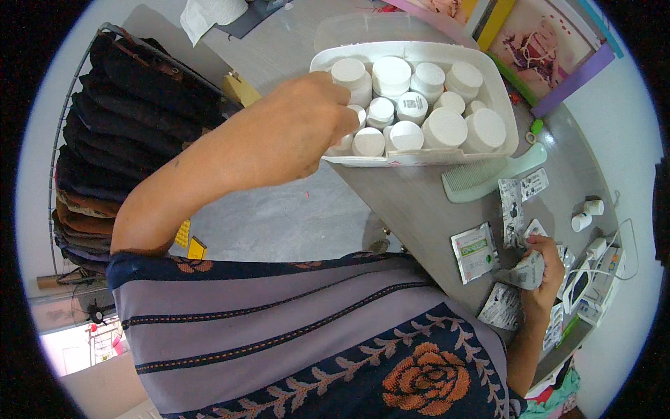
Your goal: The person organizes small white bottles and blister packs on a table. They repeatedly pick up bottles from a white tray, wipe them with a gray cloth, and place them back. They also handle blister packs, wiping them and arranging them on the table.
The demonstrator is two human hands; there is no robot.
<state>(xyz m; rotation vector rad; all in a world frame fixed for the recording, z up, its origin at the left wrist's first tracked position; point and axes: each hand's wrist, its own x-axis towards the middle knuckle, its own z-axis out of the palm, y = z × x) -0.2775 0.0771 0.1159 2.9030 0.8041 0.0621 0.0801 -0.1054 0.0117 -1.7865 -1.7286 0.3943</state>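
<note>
My left hand [327, 118] reaches over the left end of a white plastic box [512, 133] full of white bottles. Its fingers bend down around a small white-capped bottle [358, 114]; whether they grip it is hidden. On the right, my right hand [547, 269] holds a bent silver blister pack [526, 272] above the grey tabletop [413, 209]. More foil packs lie around this hand: an upright strip [511, 212], a printed one [501, 307] nearer my body, and a white-and-green sachet [475, 253].
A pale green comb [492, 173] lies in front of the box. Two small white bottles [586, 214] lie near the wall. A white cable [623, 275] and charger sit at the right edge. Colourful picture frames [544, 63] stand behind. Dark clothes [131, 120] hang on a rack at left.
</note>
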